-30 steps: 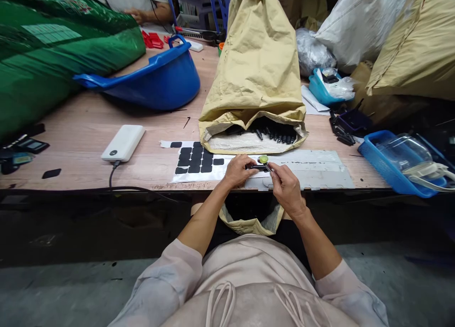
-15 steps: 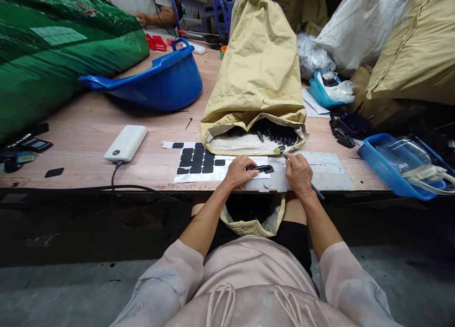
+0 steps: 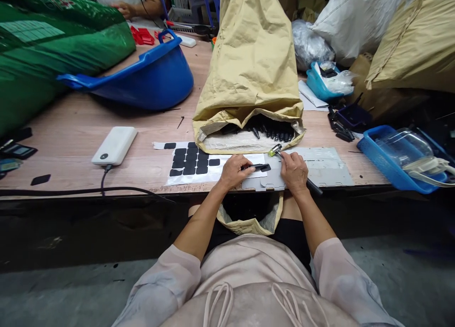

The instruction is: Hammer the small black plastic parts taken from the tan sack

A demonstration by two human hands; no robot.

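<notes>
My left hand (image 3: 234, 171) holds a small black strip-shaped part (image 3: 259, 167) flat on the grey sheet (image 3: 320, 168) at the table's near edge. My right hand (image 3: 294, 172) grips a thin tool with a black handle (image 3: 314, 187) and a yellow-green tip (image 3: 272, 152), the tip pointing away toward the open mouth of the tan paper sack (image 3: 252, 71). Several black parts (image 3: 272, 128) lie inside that sack. A white sheet of black pads (image 3: 192, 162) lies just left of my left hand.
A white power bank (image 3: 114, 145) with a cable lies left. A blue basin (image 3: 149, 78), a green sack (image 3: 46, 47), blue trays (image 3: 394, 161) and more sacks ring the table. Another person's hand (image 3: 122, 7) works at the far end. A tan bag (image 3: 249, 220) hangs open on my lap.
My right hand left the black part and swung right, so the tool's tip now points toward the sack. My left hand still holds the part down.
</notes>
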